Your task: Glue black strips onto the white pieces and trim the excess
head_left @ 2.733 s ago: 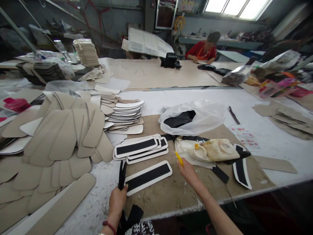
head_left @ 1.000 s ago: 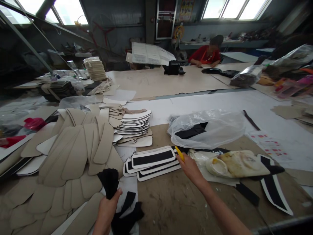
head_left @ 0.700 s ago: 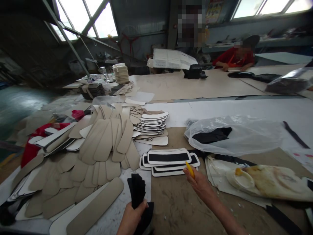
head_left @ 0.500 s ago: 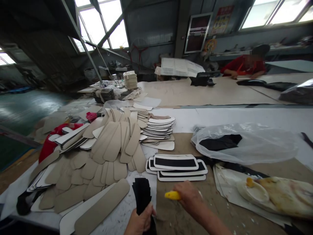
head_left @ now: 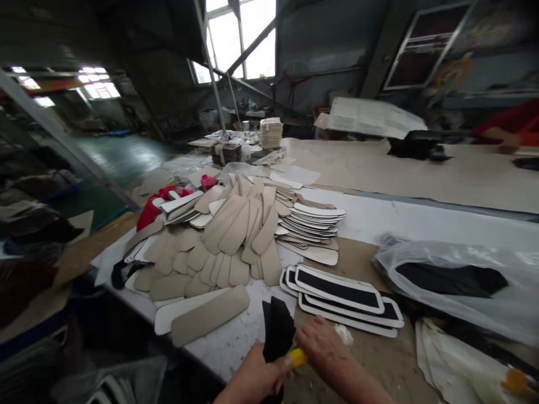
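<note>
Near the bottom centre, my left hand (head_left: 259, 373) is closed round a bundle of black strips (head_left: 278, 328), whose upper ends fan out above the fingers. My right hand (head_left: 322, 342) grips a yellow-handled tool (head_left: 298, 357); the handle touches or nearly touches my left fingers. A whitish tip (head_left: 344, 335) shows just beyond my right hand. Behind the hands lie white-edged panels with black centres (head_left: 341, 289), loosely stacked. To the left spreads a large pile of beige pieces (head_left: 227, 224), with one long beige piece (head_left: 210, 316) in front.
A clear plastic bag (head_left: 442, 247) with black material lies at the right. A yellow-capped container (head_left: 516, 381) is at the lower right edge. Further back are a stack of white-edged pieces (head_left: 315, 221) and part of a person in red (head_left: 511, 123).
The view has swung left. My right hand and the yellow handle have moved left to my left hand, which still holds the black strips.
</note>
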Tool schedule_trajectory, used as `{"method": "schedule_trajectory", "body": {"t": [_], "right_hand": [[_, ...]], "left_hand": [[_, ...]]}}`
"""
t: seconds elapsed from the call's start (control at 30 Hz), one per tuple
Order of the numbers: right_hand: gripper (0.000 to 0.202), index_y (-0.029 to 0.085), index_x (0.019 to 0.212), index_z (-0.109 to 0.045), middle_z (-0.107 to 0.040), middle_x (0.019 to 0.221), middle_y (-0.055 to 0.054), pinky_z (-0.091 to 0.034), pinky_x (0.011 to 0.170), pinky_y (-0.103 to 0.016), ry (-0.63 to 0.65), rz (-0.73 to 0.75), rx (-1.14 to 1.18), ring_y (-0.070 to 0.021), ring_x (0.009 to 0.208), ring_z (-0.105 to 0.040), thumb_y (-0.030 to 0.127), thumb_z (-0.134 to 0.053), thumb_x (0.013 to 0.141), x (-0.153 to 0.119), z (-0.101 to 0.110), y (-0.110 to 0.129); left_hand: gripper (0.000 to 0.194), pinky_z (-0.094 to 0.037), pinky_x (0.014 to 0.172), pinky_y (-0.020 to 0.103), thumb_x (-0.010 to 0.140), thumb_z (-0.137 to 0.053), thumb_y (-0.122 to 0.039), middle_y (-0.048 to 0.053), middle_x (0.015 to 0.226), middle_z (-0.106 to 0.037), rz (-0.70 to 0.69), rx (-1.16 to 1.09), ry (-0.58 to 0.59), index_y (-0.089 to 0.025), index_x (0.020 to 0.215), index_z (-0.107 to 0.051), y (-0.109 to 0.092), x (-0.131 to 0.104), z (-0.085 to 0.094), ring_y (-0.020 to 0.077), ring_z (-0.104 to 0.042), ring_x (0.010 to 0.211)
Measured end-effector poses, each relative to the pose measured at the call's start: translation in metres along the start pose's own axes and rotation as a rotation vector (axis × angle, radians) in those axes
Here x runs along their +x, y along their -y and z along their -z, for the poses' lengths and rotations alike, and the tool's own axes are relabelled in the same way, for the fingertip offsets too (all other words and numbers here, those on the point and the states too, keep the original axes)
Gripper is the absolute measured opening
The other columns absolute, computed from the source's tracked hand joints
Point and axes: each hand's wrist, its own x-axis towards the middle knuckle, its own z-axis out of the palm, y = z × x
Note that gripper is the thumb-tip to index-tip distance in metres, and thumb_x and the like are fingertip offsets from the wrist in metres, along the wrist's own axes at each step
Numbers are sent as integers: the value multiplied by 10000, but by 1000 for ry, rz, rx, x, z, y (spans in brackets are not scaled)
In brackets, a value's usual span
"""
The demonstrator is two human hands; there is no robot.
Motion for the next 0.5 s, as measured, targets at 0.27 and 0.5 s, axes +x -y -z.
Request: {"method": "schedule_trajectory", "body": {"t": [0.27, 0.5], "right_hand": [[435, 191, 1090, -523, -532, 1133, -106, -380, 880, -344, 251, 15, 390, -238, 1037, -478, 144, -526, 658, 31, 37, 26], [215, 231, 806, -591, -615, 778, -37, -456, 679, -257, 244, -108, 845, -160, 729, -568, 321, -401, 850, 69, 79, 35]], "left_hand": [[360, -259, 442, 253, 645, -571, -491, -27, 362, -401, -32, -29, -126, -157, 511, -551, 9, -9, 15, 97, -333, 362], [623, -212, 405, 256, 415, -547, -773, -25, 318, -362, 15, -171, -310, -156, 499, -572, 36, -24, 63, 97, -299, 340]]}}
